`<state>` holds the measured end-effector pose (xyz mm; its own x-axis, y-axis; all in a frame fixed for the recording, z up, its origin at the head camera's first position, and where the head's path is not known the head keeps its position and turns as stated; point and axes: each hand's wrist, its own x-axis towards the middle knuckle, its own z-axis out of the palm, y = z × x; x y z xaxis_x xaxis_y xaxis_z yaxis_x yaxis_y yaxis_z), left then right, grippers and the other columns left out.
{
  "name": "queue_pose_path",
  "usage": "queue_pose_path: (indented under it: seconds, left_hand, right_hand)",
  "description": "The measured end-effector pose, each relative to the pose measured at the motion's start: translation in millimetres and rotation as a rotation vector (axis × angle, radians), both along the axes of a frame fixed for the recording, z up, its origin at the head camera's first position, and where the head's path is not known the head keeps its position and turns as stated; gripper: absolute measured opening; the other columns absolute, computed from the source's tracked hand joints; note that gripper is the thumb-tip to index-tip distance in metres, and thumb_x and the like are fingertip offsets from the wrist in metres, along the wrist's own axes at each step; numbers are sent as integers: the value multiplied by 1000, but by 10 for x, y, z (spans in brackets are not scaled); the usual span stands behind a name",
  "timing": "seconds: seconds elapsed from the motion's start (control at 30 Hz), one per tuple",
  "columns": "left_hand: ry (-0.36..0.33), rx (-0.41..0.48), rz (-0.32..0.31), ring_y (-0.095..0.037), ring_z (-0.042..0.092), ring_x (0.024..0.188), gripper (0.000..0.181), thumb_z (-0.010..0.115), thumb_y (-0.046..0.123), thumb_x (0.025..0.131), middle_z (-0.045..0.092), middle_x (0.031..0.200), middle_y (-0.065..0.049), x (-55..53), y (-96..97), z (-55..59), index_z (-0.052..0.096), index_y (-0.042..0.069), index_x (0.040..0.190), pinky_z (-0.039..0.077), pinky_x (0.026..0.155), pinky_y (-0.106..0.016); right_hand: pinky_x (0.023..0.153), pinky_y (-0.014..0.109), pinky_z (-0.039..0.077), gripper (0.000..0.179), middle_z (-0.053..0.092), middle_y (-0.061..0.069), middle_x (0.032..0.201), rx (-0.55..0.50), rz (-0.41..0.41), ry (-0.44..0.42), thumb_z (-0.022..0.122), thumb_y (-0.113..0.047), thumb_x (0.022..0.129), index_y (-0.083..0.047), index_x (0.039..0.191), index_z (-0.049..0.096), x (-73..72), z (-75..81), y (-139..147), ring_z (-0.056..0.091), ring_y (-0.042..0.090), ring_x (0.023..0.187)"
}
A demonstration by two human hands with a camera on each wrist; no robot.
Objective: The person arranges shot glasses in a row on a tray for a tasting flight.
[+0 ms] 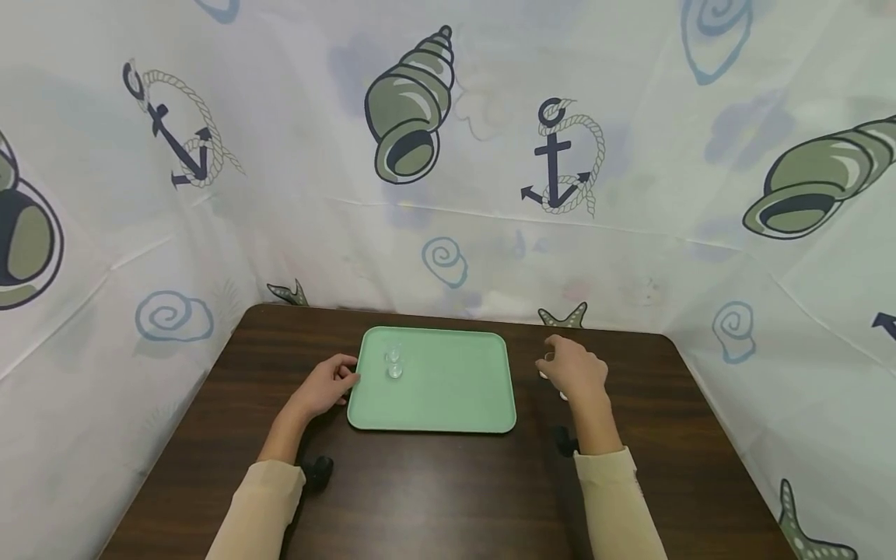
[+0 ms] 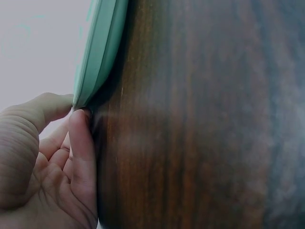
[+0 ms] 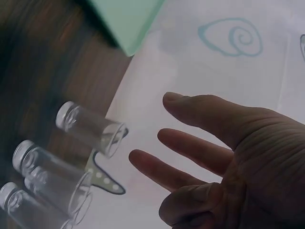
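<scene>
A pale green tray (image 1: 448, 389) lies on the dark wooden table. My left hand (image 1: 329, 383) pinches its left rim; in the left wrist view the thumb (image 2: 50, 107) lies against the upper edge and a finger (image 2: 82, 143) is below it. A small clear glass (image 1: 395, 365) with a thick base stands in the tray's upper left part. To the right of the tray, my right hand (image 1: 574, 369) is held with thumb and two fingers extended. Beside it in the right wrist view stand several clear glasses (image 3: 90, 129), apart from the fingertips; from the head they are mostly hidden.
The table (image 1: 434, 498) has a patterned cloth wall (image 1: 490, 257) close behind its far edge and along both sides. Black wrist devices (image 1: 318, 472) sit on both wrists near the sleeve cuffs.
</scene>
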<state>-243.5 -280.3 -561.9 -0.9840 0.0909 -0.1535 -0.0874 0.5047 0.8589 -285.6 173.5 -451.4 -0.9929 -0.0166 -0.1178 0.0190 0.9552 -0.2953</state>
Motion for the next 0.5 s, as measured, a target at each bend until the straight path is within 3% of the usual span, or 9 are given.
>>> queue_pose_path:
  seconds: [0.5]
  left_hand:
    - [-13,-1,14,-21,64,87,49,59,20,112,63,116,-19,4,7,10,48,-3,154,61,75,-33]
  right_hand:
    - [88,64,52,49,74,17,134,23,-18,16,76,-33,99,-13,143,67,-38,-182,110,69,43,99]
